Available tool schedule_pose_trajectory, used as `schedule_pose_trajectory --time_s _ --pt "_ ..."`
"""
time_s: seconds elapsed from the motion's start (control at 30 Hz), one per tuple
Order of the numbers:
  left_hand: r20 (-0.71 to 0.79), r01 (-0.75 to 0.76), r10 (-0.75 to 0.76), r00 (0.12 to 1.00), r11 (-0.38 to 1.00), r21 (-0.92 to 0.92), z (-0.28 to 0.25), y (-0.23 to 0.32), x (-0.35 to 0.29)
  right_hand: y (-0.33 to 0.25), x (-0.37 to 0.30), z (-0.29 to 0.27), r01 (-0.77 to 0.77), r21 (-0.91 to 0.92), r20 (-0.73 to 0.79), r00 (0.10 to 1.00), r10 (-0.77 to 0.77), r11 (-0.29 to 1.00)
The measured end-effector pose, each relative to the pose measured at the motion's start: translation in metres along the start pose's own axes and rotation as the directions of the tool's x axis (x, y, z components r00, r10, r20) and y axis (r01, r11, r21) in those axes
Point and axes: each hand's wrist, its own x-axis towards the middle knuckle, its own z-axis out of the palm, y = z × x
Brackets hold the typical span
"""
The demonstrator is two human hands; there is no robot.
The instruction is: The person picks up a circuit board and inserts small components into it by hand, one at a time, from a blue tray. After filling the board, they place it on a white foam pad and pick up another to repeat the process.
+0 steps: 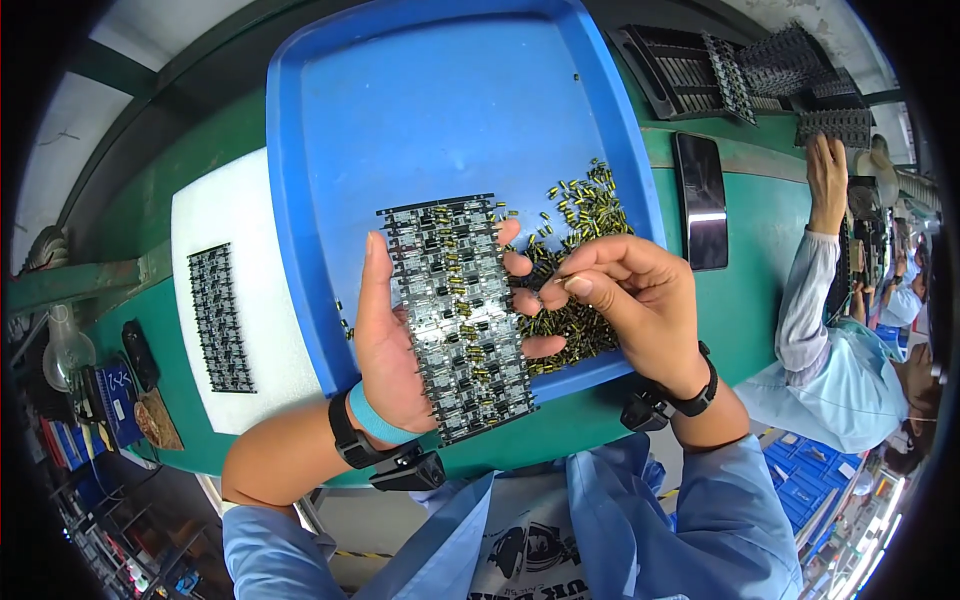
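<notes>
A panel of small circuit boards [462, 318] lies tilted across my left hand [385, 365]. The thumb is along its left edge and the fingertips come out past its right edge. Rows of small yellow-and-black cylindrical components sit down the panel's middle. My right hand [645, 310] is just right of the panel, thumb and forefinger pinched together; what they hold is too small to make out. Under and beyond that hand, a heap of loose yellow-and-black cylindrical components [592, 212] fills the right side of the blue tray [450, 110].
A second circuit board panel [222, 318] rests on a white foam sheet [275, 385] at left. A black phone [702, 200] lies right of the tray on the green table [750, 215]. Stacked panels [770, 75] stand at far right, where a co-worker's hand [826, 185] touches one.
</notes>
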Motion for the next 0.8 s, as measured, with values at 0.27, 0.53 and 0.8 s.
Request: schedule_pose_trajectory --time_s 0.27,0.53,0.8 --pt "0.009 0.007 -0.007 1.0 1.0 0.008 -0.001 -0.002 -0.002 -0.001 -0.006 0.003 -0.035 0.002 -0.01 0.999 0.035 0.999" --pt "-0.026 -0.017 0.018 1.0 1.0 0.013 -0.003 -0.002 -0.003 0.006 -0.007 0.011 0.299 -0.354 0.143 0.954 -0.264 0.886" --pt "-0.085 -0.044 0.053 0.995 0.994 0.103 -0.009 -0.002 -0.011 0.009 -0.027 0.044 0.581 -0.594 0.436 0.813 -0.385 0.556"
